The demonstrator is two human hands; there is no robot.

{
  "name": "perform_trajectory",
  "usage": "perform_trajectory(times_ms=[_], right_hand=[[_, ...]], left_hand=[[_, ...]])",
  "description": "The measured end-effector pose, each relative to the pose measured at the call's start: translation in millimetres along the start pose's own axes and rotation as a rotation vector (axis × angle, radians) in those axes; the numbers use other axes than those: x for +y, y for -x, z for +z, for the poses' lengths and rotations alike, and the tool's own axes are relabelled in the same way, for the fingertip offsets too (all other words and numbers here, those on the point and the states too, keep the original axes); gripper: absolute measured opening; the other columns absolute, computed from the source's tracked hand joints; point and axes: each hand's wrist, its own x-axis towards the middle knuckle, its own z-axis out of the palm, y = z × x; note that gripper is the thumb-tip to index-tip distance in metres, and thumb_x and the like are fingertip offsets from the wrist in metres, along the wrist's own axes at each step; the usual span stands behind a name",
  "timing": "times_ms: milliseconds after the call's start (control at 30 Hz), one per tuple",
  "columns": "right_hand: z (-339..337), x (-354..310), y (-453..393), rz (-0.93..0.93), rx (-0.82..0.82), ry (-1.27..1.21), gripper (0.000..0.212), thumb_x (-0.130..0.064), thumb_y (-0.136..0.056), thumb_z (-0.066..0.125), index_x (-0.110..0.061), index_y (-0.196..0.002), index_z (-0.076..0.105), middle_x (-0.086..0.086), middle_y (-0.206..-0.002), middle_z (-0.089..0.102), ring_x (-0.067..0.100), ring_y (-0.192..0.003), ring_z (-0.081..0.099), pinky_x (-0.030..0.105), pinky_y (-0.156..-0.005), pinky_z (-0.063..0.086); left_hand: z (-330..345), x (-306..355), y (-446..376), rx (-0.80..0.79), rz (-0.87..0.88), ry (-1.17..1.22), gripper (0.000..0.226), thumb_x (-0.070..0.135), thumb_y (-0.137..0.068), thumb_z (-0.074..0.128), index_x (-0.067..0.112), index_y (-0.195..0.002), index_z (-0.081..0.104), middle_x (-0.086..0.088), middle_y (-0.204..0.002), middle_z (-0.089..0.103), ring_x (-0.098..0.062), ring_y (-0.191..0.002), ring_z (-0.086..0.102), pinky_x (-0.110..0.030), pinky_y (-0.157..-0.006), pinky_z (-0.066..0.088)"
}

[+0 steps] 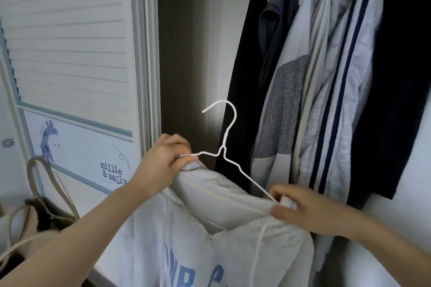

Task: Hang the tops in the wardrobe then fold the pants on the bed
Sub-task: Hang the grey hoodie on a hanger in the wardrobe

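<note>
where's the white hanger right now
In the head view the white wire hanger sits centre frame, held between the left hand and right hand, above the grey hoodie.

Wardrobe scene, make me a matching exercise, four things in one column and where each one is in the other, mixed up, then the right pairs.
Things:
1. white wire hanger
2. grey hoodie
3. black garment
4. brown handbag

Places:
A. lower left, beside the wardrobe door
B. held at both ends by the left hand and right hand
C. hanging leftmost on the rail
D. draped below the hanger, blue lettering on its front

Pairs: 1-B, 2-D, 3-C, 4-A
</note>
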Motion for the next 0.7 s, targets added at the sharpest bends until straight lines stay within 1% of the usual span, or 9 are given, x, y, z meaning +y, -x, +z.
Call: perform_trajectory(times_ms=[33, 100, 200, 267, 333, 433, 533, 600, 700], right_hand=[[1, -4, -2, -0.022, 0.02, -0.046, 0.006, -0.038, -0.091, 0.057, -0.035, -0.085, 0.057, -0.01, -0.085, 0.058, 0.004, -0.076, 0.054, 0.02, -0.068, 0.044], [0, -16, -10, -0.034, 0.12, -0.174, 0.014, -0.024, -0.093, 0.059, -0.034, -0.082, 0.059, -0.015, -0.08, 0.056, 0.0, -0.075, 0.052, 0.016, -0.067, 0.042], [-21, -39, -15, 0.037, 0.234, -0.55, 0.014, -0.004, -0.088, 0.061, -0.016, -0.081, 0.066, -0.001, -0.073, 0.059, 0.007, -0.067, 0.056, 0.015, -0.057, 0.044], [-43, -57, -8, 0.036, 0.257, -0.778, 0.007, -0.003, -0.075, 0.065, -0.008, -0.08, 0.066, 0.006, -0.071, 0.058, 0.013, -0.063, 0.056, 0.017, -0.053, 0.045], [-65, -74, 1, -0.011, 0.265, -0.881, 0.016, -0.01, -0.064, 0.07, -0.009, -0.08, 0.068, 0.009, -0.071, 0.057, 0.016, -0.062, 0.057, 0.02, -0.055, 0.048], [-79, -102, 2, -0.08, 0.319, -0.871, 0.019, -0.012, -0.058, 0.071, -0.009, -0.078, 0.071, 0.008, -0.068, 0.06, 0.016, -0.061, 0.06, 0.02, -0.057, 0.051], [-78, -133, -16, -0.113, 0.418, -0.828, 0.006, -0.003, -0.07, 0.064, -0.008, -0.072, 0.066, 0.007, -0.063, 0.059, 0.014, -0.058, 0.058, 0.016, -0.052, 0.049], [-77, -149, -33, -0.131, 0.464, -0.756, 0.018, 0.006, -0.08, 0.058, -0.008, -0.069, 0.064, 0.003, -0.06, 0.058, 0.01, -0.055, 0.056, 0.014, -0.05, 0.046], [-81, -177, -58, -0.128, 0.543, -0.649, 0.025, 0.009, -0.082, 0.058, -0.008, -0.065, 0.064, 0.001, -0.055, 0.056, 0.008, -0.051, 0.054, 0.015, -0.052, 0.046]], left_hand=[[0, -2, -6, -0.005, -0.017, 0.006, 0.028, 0.039, -0.089, 0.06, 0.016, -0.08, 0.073, 0.018, -0.096, 0.056, -0.012, -0.092, 0.047, -0.02, -0.082, 0.036], [-3, -4, -23, 0.013, -0.053, 0.018, 0.022, 0.033, -0.089, 0.065, 0.014, -0.09, 0.076, 0.016, -0.1, 0.055, -0.015, -0.097, 0.046, -0.02, -0.086, 0.034], [-16, -1, -52, 0.02, -0.062, -0.002, 0.024, 0.029, -0.09, 0.066, 0.016, -0.109, 0.075, 0.006, -0.11, 0.057, -0.02, -0.107, 0.048, -0.024, -0.095, 0.033], [-29, 10, -72, 0.041, -0.049, 0.058, 0.026, 0.03, -0.09, 0.066, 0.016, -0.109, 0.075, 0.003, -0.109, 0.059, -0.021, -0.107, 0.053, -0.03, -0.097, 0.039], [-41, 24, -90, 0.072, -0.043, 0.111, 0.026, 0.034, -0.091, 0.064, 0.017, -0.107, 0.075, 0.003, -0.106, 0.059, -0.019, -0.103, 0.056, -0.03, -0.096, 0.04], [-54, 37, -116, 0.096, -0.049, 0.066, 0.033, 0.038, -0.092, 0.062, 0.014, -0.112, 0.073, -0.006, -0.113, 0.061, -0.023, -0.107, 0.057, -0.034, -0.1, 0.04], [-65, 44, -137, 0.043, -0.168, 0.089, 0.049, 0.042, -0.094, 0.058, 0.015, -0.135, 0.058, -0.009, -0.136, 0.053, -0.025, -0.126, 0.049, -0.034, -0.111, 0.034], [-70, 43, -144, 0.015, -0.234, 0.142, 0.055, 0.041, -0.097, 0.054, 0.015, -0.145, 0.045, -0.009, -0.145, 0.047, -0.024, -0.133, 0.045, -0.031, -0.11, 0.031], [-84, 38, -147, 0.048, -0.193, 0.132, 0.061, 0.036, -0.098, 0.054, 0.017, -0.152, 0.032, -0.007, -0.157, 0.032, -0.022, -0.145, 0.029, -0.031, -0.116, 0.022]])
